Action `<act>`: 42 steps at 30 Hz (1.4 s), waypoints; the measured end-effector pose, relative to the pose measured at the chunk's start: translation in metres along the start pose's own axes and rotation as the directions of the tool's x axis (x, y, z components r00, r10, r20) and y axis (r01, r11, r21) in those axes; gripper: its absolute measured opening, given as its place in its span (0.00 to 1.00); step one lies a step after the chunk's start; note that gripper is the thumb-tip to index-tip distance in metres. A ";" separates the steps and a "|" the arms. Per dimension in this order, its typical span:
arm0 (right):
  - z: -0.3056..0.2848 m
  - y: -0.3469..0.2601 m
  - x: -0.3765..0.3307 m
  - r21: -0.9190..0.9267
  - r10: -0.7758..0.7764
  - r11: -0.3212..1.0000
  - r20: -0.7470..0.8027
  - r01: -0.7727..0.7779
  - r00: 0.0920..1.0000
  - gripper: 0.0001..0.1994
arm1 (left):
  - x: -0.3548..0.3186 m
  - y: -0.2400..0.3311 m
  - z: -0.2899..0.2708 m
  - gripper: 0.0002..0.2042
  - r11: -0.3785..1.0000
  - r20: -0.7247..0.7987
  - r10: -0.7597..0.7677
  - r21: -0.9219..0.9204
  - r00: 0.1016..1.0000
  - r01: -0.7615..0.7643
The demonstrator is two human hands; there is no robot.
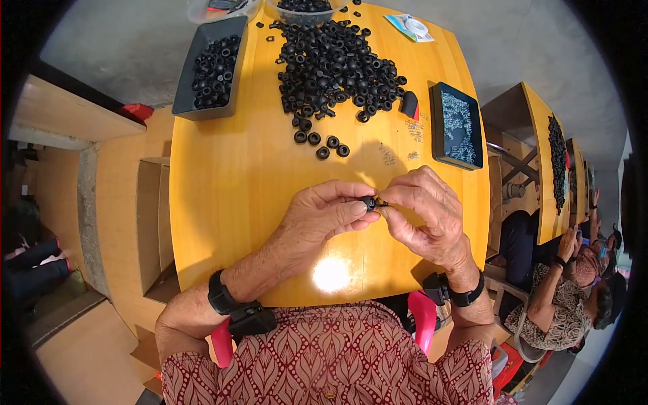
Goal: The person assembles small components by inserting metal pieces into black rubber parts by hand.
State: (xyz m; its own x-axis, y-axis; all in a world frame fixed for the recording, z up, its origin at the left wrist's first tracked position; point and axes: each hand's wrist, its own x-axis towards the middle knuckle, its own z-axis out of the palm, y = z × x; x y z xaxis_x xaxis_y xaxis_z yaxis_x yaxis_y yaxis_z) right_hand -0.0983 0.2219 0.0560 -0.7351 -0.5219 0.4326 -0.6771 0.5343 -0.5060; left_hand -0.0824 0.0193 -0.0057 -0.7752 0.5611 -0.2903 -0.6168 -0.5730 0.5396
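Over the near half of the yellow table (223, 216), my left hand (331, 212) pinches a small round black part (368, 202) between thumb and fingers. My right hand (426, 214) meets it from the other side, thumb and fingertips closed on a small dark piece (383, 202) at the end of that part. What exactly this piece is, I cannot make out. Beyond my hands lies a big heap of black round parts (337, 67), with several loose ones (323, 153) at its near edge. Tiny shiny metal pieces (388, 155) lie scattered to the right.
A dark grey bin (183, 101) of black parts stands at the far left. On the right is a black tray (440, 145) of small metal pieces, with a black-and-red object (410, 105) beside it. A clear bowl (307, 15) sits behind the heap. Other people (560, 304) work at the far right.
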 end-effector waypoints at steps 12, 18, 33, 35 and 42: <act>-0.001 -0.004 0.003 -0.033 -0.011 0.999 0.106 0.015 0.994 0.13 | 0.000 -0.004 -0.002 0.12 0.998 -0.019 0.046 0.038 0.999 -0.045; 0.011 -0.004 -0.003 -0.005 0.043 0.999 0.066 -0.042 0.997 0.12 | 0.001 -0.006 -0.002 0.12 0.996 -0.058 0.077 0.049 0.995 -0.074; 0.043 -0.001 -0.025 0.056 0.081 0.996 -0.193 -0.072 0.978 0.17 | -0.002 -0.008 0.001 0.12 0.996 -0.180 0.021 0.084 0.983 -0.005; 0.046 -0.001 -0.026 -0.004 0.041 0.999 -0.227 -0.043 0.973 0.20 | -0.002 -0.007 0.002 0.12 0.996 -0.182 0.009 0.087 0.983 0.007; 0.046 -0.002 -0.029 -0.027 0.045 0.998 -0.244 -0.053 0.969 0.20 | -0.002 0.000 0.006 0.11 0.988 -0.166 -0.049 0.139 0.985 0.072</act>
State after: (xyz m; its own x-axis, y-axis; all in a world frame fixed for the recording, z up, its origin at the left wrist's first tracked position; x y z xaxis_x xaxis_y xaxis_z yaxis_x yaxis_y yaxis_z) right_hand -0.0745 0.2055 0.0102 -0.7508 -0.3195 0.5782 -0.6375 0.5795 -0.5076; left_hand -0.0798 0.0217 0.0002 -0.7561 0.4811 -0.4437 -0.6463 -0.4424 0.6217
